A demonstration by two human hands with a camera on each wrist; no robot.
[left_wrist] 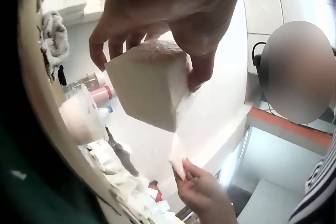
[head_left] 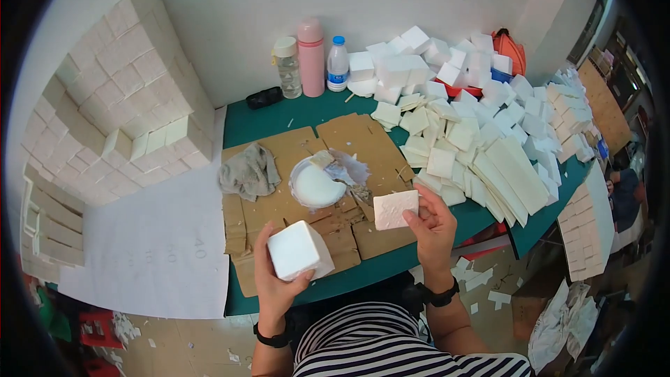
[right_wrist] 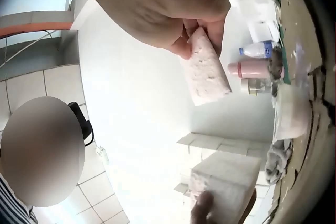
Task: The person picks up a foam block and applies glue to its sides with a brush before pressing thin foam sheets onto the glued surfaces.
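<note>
In the head view, the left hand (head_left: 273, 292) grips a white block (head_left: 296, 250) by its sides, over the cardboard's front edge. The right hand (head_left: 435, 232) pinches a thin, rough-faced pale square piece (head_left: 396, 210) between thumb and fingers. Block and piece are apart. The left wrist view shows the block (left_wrist: 144, 85) held between the left thumb and fingers (left_wrist: 173, 14), its upper face rough. From the right wrist, the piece (right_wrist: 206, 71) hangs from the right fingertips. Beyond the hands, a round tub (head_left: 317, 183) of white material sits on the cardboard (head_left: 279, 141).
A grey cloth (head_left: 249, 171) lies left of the tub. Bottles, among them a pink flask (head_left: 311, 58), stand at the back. White blocks (head_left: 405, 70) and flat pieces (head_left: 447, 132) are heaped at the right. Stacked blocks (head_left: 118, 77) rise at the left beside a white sheet (head_left: 139, 251).
</note>
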